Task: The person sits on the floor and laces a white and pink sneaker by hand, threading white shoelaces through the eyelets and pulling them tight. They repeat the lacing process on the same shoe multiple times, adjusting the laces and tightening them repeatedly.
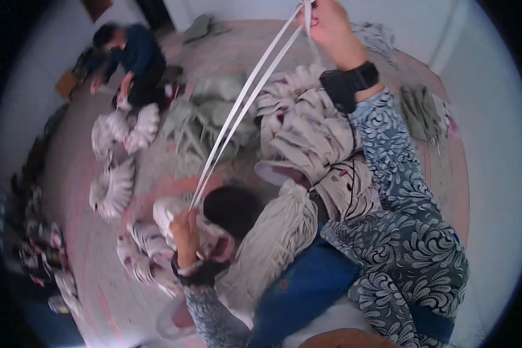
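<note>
The left hand (185,229) and the right hand (325,23) each have their fingers pinched tight on one end of the white straps (243,104), pulled straight above the floor (81,191). Many bundles (113,188) lie tied there (near another person (134,58)). A loose pile (307,130) looks not yet done.

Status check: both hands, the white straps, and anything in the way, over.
Left hand and right hand both gripping white straps, pulled taut between them. Bundled strap piles underneath. Nothing blocking.
</note>
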{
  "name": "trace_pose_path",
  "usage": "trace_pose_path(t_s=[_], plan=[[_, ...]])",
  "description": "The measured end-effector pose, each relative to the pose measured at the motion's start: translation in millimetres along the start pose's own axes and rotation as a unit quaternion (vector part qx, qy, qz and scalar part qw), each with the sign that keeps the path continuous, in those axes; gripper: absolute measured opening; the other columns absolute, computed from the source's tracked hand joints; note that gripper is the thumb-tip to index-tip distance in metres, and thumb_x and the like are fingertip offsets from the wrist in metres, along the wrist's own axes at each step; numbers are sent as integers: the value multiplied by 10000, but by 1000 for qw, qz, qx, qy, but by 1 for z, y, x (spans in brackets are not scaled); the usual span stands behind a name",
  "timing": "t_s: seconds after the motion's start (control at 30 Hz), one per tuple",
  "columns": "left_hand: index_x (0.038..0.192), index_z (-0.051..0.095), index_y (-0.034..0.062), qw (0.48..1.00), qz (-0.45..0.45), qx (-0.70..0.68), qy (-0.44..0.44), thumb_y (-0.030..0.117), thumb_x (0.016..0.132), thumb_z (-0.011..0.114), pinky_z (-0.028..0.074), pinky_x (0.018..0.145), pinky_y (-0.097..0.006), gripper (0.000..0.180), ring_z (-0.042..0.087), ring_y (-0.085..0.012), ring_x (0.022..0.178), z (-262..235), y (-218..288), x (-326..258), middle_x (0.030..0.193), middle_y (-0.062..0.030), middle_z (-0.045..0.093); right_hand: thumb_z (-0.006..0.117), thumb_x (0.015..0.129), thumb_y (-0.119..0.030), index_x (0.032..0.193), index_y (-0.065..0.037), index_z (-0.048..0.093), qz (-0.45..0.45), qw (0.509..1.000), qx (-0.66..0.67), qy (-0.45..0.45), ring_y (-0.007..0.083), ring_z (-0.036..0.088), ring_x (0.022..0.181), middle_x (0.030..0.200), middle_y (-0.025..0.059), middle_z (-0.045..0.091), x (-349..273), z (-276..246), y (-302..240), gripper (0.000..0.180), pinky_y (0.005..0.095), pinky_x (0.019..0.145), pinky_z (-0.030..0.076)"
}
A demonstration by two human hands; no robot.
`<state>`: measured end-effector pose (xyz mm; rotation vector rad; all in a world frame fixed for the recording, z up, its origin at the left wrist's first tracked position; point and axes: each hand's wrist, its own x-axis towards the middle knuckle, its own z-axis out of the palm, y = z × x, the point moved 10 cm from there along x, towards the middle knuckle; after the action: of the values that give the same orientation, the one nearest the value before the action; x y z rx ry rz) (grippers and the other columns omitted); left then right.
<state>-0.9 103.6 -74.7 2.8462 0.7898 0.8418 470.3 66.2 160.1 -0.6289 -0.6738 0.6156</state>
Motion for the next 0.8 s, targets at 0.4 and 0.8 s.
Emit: trace_pose_path(t_s=[0.4,0.8], plan=[[923,661,0,936,-279,-214,-37,262,953,480,405,503,-343,319,519,-194,494,13,-60,-23,592,-95,537,514,940,-162,1083,-27,539,-118,992,16,52,59,339,490,745,13,509,1,-88,-75,198,209,407,277],[928,610,10,865,-305,-397,36,261,961,513,399,560,-232,271,494,-74,655,-43,-39,-23,721,-19,565,447,983,-258,1097,-68,555,-94,995,-5,25,92,414,509,692,-5,482,1,-86,-70,247,225,424,359]])
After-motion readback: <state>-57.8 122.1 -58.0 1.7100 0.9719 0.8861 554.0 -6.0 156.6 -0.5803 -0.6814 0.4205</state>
